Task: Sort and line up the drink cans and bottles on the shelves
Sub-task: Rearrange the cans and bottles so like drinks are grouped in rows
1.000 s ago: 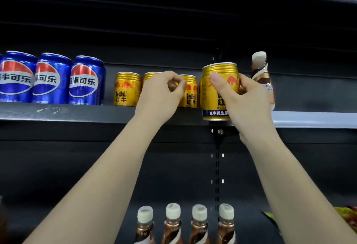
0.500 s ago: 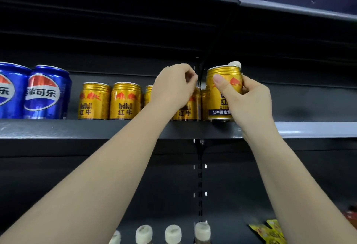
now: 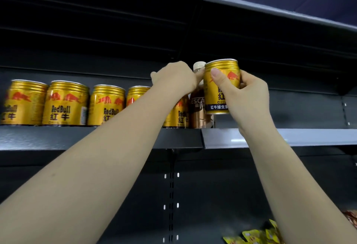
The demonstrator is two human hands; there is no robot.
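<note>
Head view: a gold Red Bull can [image 3: 222, 87] is gripped by the right hand [image 3: 249, 96], thumb across the front and fingers curled around the far side, and it is held lifted clear of the shelf [image 3: 289, 137], just to the right of a brown coffee bottle [image 3: 198, 108]. The left hand [image 3: 173, 79] is curled at the neck of this bottle, close under its white cap; whether the neck is really pinched or only touched cannot be told, because the fingers are hidden behind the hand. To the left of the bottle a row of Red Bull cans [image 3: 66, 104] is standing upright on the shelf, and the nearest can of the row is touching the bottle or almost touching it.

The main risk is judged to be the bottle. It is tall and narrow, and it is held high, so it can be tipped if it is pulled sideways, and then the nearest can of the row may be knocked. The lifted can is held very close to the bottle cap, so a bump between them is possible. The can may also be set down too near the shelf edge and fall.
</note>
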